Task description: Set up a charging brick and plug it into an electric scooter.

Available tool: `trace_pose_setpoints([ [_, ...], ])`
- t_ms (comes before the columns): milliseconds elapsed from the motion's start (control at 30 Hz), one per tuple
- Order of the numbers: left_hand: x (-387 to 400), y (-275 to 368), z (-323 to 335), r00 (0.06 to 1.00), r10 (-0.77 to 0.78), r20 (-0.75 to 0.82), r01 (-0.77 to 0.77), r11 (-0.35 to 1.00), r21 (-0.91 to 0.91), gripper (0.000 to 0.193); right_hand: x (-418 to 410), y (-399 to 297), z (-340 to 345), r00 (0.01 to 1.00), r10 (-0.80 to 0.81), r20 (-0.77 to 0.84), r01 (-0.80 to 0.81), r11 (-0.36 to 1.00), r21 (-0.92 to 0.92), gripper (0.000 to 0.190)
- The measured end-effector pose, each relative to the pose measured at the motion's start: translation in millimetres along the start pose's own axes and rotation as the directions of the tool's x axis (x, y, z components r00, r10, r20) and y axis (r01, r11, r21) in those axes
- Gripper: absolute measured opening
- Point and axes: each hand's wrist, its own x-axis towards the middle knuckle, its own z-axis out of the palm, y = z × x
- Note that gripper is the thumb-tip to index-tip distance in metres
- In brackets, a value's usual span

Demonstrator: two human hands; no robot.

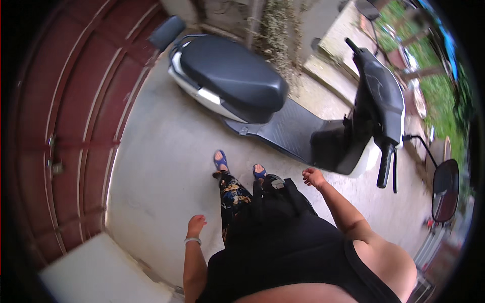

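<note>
My left hand (196, 225), with a pale bangle (192, 240) at its wrist, hangs over the concrete floor (159, 181). It appears to hold nothing; its fingers are loosely bent and partly hidden. Ahead and to the right hangs my right hand (313, 177), fingers loosely curled and apart, with nothing visible in them. The nearest thing to it is the front of a white and black motor scooter (291, 132), which it appears not to touch. The scooter stands crosswise before me, its black seat (235, 75) to the left and its handlebar grip (385, 166) to the right.
A dark red metal door (75, 106) with a padlock (57, 167) lines the left. A white flat surface (102, 272) is at lower left. Concrete steps (329, 79) rise behind the scooter. Its mirror (445, 189) juts out at right, near grass (428, 91) and planters.
</note>
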Motion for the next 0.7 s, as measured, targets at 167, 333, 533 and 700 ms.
trace_pose_setpoints([
  [167, 75.8, 94.2, -52.7, 0.996, -0.077, 0.053, 0.065, 0.976, 0.207, 0.016, -8.2, 41.4, 4.2, 0.946, 0.215, -0.241, -0.178, 0.970, 0.164, 0.023],
  [333, 178.1, 205.9, -110.2, 0.993, 0.062, 0.100, -0.096, 0.923, 0.374, 0.012, -33.8, 31.9, 48.6, 0.853, 0.378, -0.360, -0.238, 0.896, 0.375, 0.025],
  [533, 243.7, 395.6, -60.9, 0.891, 0.364, 0.271, -0.453, 0.678, 0.579, 0.018, -44.0, -1.7, 99.0, 0.809, 0.398, -0.434, -0.144, 0.848, 0.510, 0.026],
  [700, 257.9, 499.3, 10.0, 0.701, 0.549, 0.455, -0.710, 0.478, 0.516, 0.030, -12.3, -35.1, 80.4, 0.735, 0.334, -0.590, 0.056, 0.837, 0.544, 0.027],
])
